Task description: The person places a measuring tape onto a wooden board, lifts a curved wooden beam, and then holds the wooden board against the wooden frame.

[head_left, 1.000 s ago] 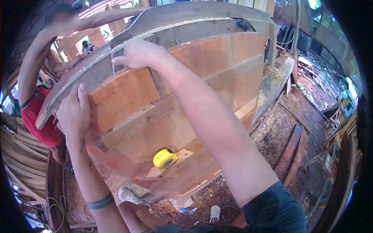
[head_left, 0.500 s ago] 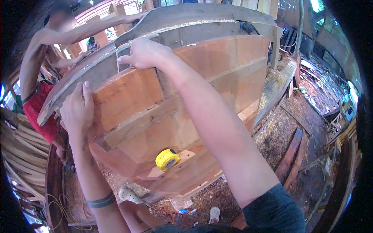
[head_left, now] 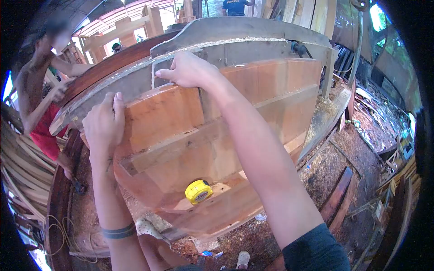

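A large orange-brown wooden panel (head_left: 165,108) with lighter battens (head_left: 176,144) across it leans in front of me. My left hand (head_left: 104,122) grips its left edge, fingers going behind and thumb pointing up. Over the top edge is my right hand (head_left: 192,70), its fingers curled round the wood and the thumb out to the left. The fingertips behind the panel are hidden. A yellow tape measure (head_left: 199,192) rests on a lower ledge of the panel, below and between my hands. Touching neither hand, it looks closed.
Behind the panel stands a grey workbench (head_left: 235,31) strewn with shavings. A co-worker in red shorts (head_left: 47,140) holds a dark red plank (head_left: 117,61) at its far side. Curved wood strips (head_left: 25,180) lie at left, loose planks (head_left: 337,194) on the sawdust-covered floor at right.
The view has shifted, so panel and hands sit lower and further right. My grip stays the same. The co-worker's outstretched arm has drawn back, and a dark red plank now shows along the bench.
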The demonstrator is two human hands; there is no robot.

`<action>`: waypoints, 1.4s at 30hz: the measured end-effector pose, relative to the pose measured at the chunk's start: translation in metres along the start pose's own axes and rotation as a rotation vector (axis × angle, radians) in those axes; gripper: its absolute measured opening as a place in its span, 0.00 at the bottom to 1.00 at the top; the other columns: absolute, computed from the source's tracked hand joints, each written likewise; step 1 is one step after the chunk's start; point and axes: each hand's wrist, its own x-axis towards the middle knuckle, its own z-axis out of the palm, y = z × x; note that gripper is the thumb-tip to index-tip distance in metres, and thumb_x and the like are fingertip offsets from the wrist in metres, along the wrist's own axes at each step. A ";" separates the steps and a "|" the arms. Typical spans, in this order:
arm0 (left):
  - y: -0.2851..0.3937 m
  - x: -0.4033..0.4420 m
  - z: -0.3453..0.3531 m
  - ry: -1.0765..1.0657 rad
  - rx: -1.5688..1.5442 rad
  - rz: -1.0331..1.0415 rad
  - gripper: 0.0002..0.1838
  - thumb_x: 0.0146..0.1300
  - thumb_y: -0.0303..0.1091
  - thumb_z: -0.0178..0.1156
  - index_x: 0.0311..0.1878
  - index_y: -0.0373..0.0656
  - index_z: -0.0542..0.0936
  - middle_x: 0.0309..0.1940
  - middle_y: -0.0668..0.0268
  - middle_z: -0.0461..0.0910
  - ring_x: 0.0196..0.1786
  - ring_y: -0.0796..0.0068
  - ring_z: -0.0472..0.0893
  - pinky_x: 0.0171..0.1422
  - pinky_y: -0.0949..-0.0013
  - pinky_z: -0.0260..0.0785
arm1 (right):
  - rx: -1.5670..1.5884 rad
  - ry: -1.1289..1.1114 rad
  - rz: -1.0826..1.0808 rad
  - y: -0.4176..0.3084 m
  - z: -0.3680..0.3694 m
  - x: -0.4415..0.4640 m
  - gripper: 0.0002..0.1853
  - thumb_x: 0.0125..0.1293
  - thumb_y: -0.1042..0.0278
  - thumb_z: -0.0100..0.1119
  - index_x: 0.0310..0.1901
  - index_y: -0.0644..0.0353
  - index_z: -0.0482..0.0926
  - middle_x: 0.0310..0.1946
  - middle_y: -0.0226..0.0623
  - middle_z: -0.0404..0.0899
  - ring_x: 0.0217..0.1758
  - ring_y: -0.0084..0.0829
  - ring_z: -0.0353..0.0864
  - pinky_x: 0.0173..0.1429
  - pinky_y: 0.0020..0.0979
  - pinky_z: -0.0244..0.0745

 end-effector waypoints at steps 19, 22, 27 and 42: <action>-0.004 0.000 0.006 0.043 -0.032 0.024 0.21 0.72 0.49 0.42 0.36 0.42 0.77 0.26 0.45 0.78 0.34 0.41 0.78 0.39 0.42 0.66 | -0.014 -0.009 -0.020 0.002 0.003 0.003 0.29 0.62 0.41 0.58 0.44 0.65 0.84 0.50 0.53 0.80 0.56 0.49 0.78 0.62 0.44 0.72; -0.005 0.000 0.006 0.053 -0.021 0.027 0.21 0.72 0.48 0.42 0.36 0.42 0.77 0.26 0.45 0.78 0.34 0.41 0.79 0.39 0.43 0.66 | -0.021 -0.033 -0.029 0.003 0.000 0.003 0.29 0.62 0.40 0.57 0.43 0.64 0.84 0.49 0.53 0.80 0.56 0.48 0.79 0.61 0.44 0.72; -0.004 0.000 0.004 0.039 -0.021 0.024 0.21 0.71 0.48 0.42 0.35 0.42 0.77 0.26 0.45 0.79 0.34 0.41 0.79 0.40 0.43 0.67 | -0.072 -0.034 -0.015 -0.002 -0.002 0.001 0.28 0.63 0.40 0.56 0.41 0.63 0.85 0.46 0.52 0.81 0.53 0.49 0.80 0.59 0.44 0.73; -0.005 0.001 0.003 -0.030 -0.016 -0.003 0.26 0.72 0.52 0.38 0.38 0.41 0.78 0.29 0.45 0.79 0.39 0.40 0.78 0.42 0.43 0.66 | -0.065 0.002 -0.144 0.000 -0.003 -0.002 0.32 0.63 0.38 0.52 0.31 0.66 0.85 0.32 0.55 0.82 0.41 0.51 0.82 0.53 0.44 0.74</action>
